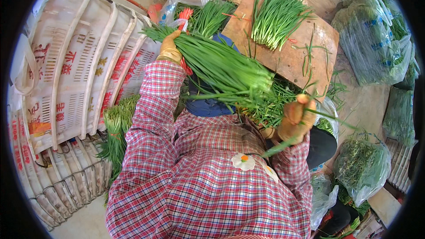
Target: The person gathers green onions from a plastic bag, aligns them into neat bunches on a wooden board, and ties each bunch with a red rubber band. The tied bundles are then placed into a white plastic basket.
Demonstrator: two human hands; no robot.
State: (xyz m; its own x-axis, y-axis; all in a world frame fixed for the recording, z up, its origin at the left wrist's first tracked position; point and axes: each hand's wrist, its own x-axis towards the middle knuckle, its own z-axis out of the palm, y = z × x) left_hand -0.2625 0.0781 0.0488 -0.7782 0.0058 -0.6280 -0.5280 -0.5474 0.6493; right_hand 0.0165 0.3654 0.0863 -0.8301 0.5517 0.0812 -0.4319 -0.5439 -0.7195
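My left hand (170, 47), in a tan glove, is closed around a big bunch of green chives (222, 68). The bunch slants down to the right across my lap, and its pale stem ends are blurred. Farther right, my gloved right hand (295, 119) grips a few loose chive blades (280, 147), apart from the bunch. Beyond the held bunch, a wooden board (295, 59) carries another chive bunch (277, 18), with a red tie (292, 40) near its pale ends. Loose trimmings (265, 109) lie below the board, partly hidden by my right hand.
White plastic crates (76, 56) bearing red writing stand on the left, with a chive bundle (114, 122) beside them. Red ties (185, 16) hang by my left hand. Plastic-bagged greens (368, 43) line the right side, and another filled bag (362, 169) sits nearer.
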